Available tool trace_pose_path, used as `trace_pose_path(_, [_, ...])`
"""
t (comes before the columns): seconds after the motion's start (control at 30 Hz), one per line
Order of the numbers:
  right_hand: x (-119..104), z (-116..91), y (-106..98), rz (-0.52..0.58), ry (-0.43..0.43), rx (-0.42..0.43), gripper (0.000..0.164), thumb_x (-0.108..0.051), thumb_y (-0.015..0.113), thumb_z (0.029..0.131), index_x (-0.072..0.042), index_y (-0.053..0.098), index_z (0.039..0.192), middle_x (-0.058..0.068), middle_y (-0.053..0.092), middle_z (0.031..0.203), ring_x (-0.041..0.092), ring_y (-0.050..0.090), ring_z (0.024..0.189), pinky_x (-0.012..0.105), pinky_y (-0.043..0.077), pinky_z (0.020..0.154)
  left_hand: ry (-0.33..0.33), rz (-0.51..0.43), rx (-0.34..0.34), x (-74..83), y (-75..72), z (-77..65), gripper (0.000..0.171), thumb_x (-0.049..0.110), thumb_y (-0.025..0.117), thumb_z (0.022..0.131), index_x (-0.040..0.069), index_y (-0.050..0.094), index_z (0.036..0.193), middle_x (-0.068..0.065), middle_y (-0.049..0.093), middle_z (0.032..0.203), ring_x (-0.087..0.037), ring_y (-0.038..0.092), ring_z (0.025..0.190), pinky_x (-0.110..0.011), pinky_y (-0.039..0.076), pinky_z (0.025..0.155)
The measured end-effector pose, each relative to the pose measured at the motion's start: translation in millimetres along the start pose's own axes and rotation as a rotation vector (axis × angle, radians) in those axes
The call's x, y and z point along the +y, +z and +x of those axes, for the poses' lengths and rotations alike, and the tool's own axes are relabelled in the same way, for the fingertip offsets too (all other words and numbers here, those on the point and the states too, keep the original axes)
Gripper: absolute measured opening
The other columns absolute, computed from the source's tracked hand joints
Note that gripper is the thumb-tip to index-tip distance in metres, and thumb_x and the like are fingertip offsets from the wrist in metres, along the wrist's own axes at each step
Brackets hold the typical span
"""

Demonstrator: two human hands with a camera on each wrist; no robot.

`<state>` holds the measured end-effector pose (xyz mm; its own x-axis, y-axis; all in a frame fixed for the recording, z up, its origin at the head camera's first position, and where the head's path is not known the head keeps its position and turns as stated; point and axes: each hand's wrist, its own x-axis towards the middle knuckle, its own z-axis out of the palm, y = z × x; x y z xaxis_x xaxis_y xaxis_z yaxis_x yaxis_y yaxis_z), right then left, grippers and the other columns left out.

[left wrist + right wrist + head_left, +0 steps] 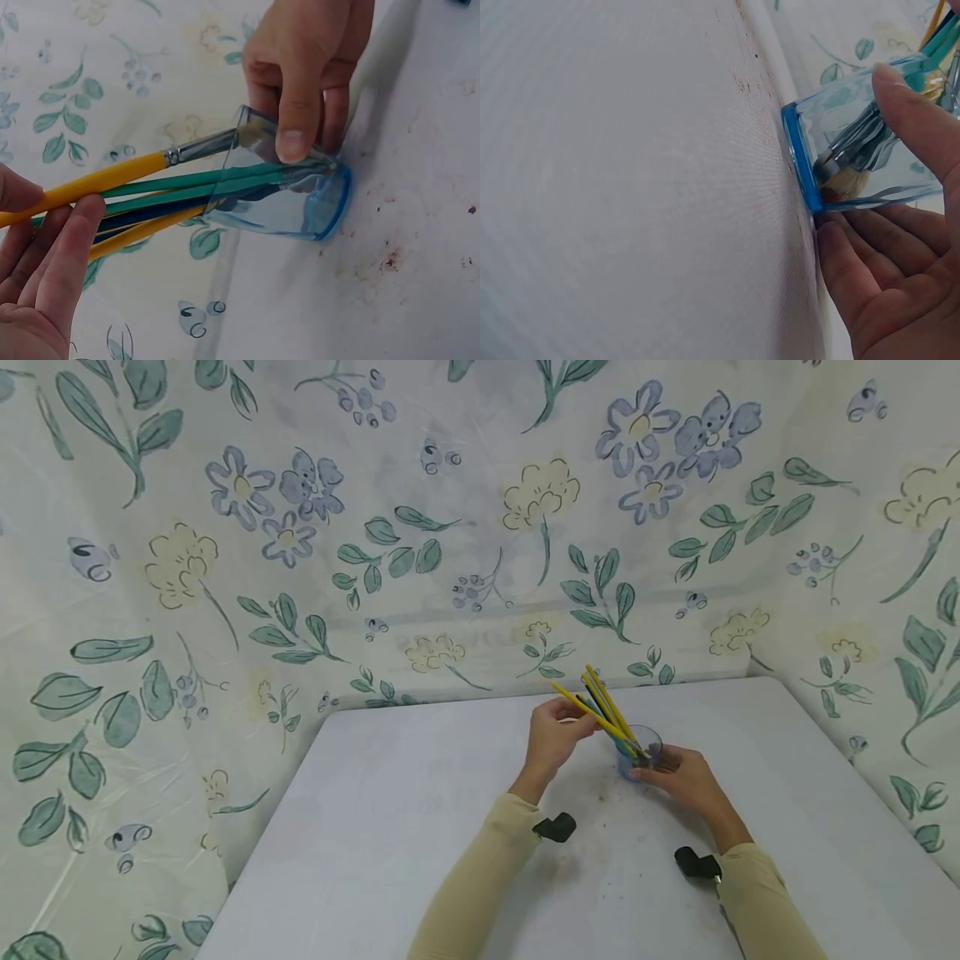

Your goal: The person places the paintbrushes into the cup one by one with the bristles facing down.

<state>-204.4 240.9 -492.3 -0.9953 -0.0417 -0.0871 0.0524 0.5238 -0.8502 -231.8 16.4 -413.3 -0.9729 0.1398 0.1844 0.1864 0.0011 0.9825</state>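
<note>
A clear, blue-tinted cup stands on the table, holding several paintbrushes with their bristle ends down. My right hand grips this cup from the right, its thumb lying across the side in the left wrist view. On the other side, my left hand pinches the handle of a yellow paintbrush between thumb and fingers; its metal ferrule reaches inside the cup. Close to those fingers run green-handled paintbrushes, a dark blue one and another yellow one. Bristles and ferrules show through the cup wall.
The white tabletop carries small brown specks and smudges in front of the cup. Floral-patterned sheeting hangs behind the table and along both sides. Dark wrist-worn devices sit at both cuffs.
</note>
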Motion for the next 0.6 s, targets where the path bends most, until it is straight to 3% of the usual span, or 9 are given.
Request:
trace_pose_path(0.23, [-1, -1, 1, -0.004, 0.003, 0.007, 0.090, -0.053, 0.075, 0.081, 0.002, 0.043, 0.145, 0.024, 0.053, 0.143, 0.041, 0.052, 0.132, 0.052, 0.047, 0.107, 0.043, 0.114, -0.031, -0.8, 5.7, -1.5, 0.021, 0.010, 0.073, 0.085, -0.001, 0.069, 0.102, -0.015, 0.074, 0.096, -0.017, 0.075, 0.079, -0.025, 0.061, 0.074])
trace_pose_path(0.43, [-1, -1, 2, -0.012, -0.003, 0.010, 0.091, -0.053, 0.076, 0.080, 0.002, 0.044, 0.145, 0.025, 0.052, 0.143, 0.041, 0.052, 0.132, 0.052, 0.046, 0.107, 0.038, 0.203, -0.060, -4.4, 10.9, -5.4, 0.016, 0.013, 0.074, 0.086, 0.004, 0.071, 0.099, -0.011, 0.075, 0.095, -0.021, 0.075, 0.081, -0.024, 0.061, 0.074])
trace_pose_path(0.6, [0, -2, 3, -0.012, -0.012, 0.016, 0.088, -0.052, 0.076, 0.080, 0.001, 0.046, 0.144, 0.024, 0.054, 0.142, 0.041, 0.053, 0.132, 0.052, 0.047, 0.107, 0.030, 0.282, -0.075, -11.2, 13.9, -7.0, 0.015, 0.019, 0.073, 0.087, 0.008, 0.072, 0.098, -0.006, 0.076, 0.094, -0.014, 0.074, 0.077, -0.024, 0.060, 0.073])
